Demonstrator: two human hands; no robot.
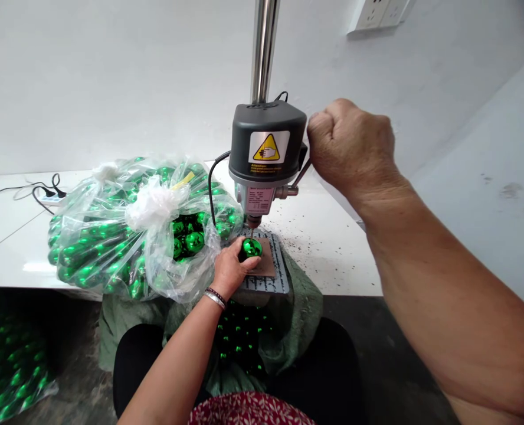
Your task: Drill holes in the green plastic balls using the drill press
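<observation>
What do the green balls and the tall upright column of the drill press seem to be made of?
The shiny green round ball looks like hard plastic with a mirror-like metallic coating, given its sharp highlights, though glass is possible. The tall silver cylindrical column appears to be polished or chromed metal, judging by the crisp bright and dark streaks along it.

Noted from my remote view: white table (5, 248). On its left part, power strip (53, 202) holding black plugs (55, 192). Above its right end, wall socket (379, 15). Right of it, wall (478, 147) with grey scuffs (511, 190).
</observation>
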